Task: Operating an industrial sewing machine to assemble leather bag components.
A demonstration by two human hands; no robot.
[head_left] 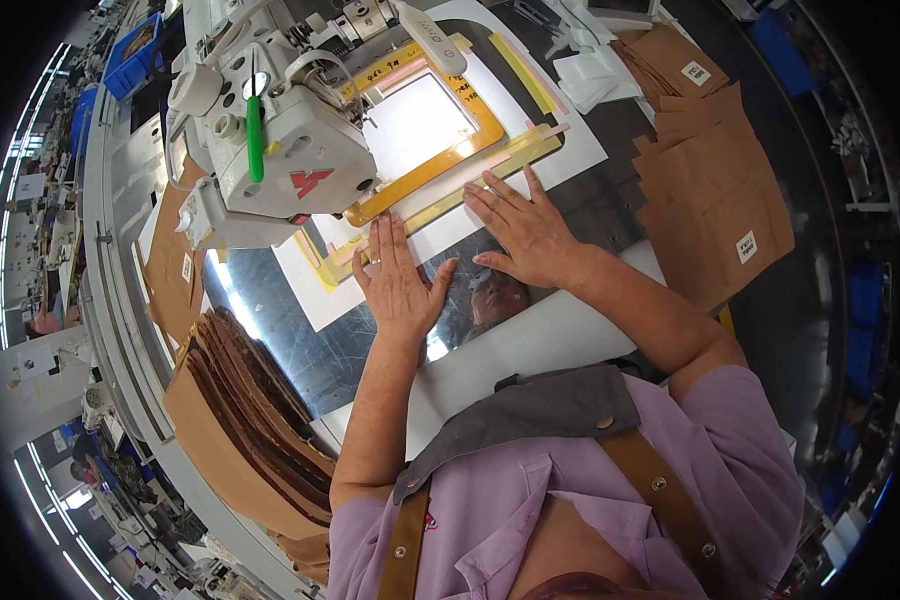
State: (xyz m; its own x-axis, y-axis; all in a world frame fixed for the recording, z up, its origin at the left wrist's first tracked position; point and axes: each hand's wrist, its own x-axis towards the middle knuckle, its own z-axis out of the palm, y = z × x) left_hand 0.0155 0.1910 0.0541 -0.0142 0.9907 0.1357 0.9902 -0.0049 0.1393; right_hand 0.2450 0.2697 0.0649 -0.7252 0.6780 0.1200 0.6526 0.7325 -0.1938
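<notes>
My left hand (402, 285) lies with its fingers stretched out, fingertips at the near bar of a clear, yellow-taped template frame (440, 209). My right hand (526, 232) rests flat with spread fingers on the same bar, farther right. Neither hand holds anything. Under the template lies a white sheet (582, 150). Just beyond the fingertips is an orange clamp frame (432, 178) with handwritten marks, around a brightly lit white area. The white sewing machine head (305, 155) stands over the clamp's left side, and its needle area is partly hidden.
A shiny metal plate (320, 345) covers the near table. Stacked brown pieces (245, 425) stand at the left; more brown pieces (725, 205) with white labels lie at the right. A green-handled tool (255, 140) is on the machine head. Crumpled white material (588, 75) sits at the back right.
</notes>
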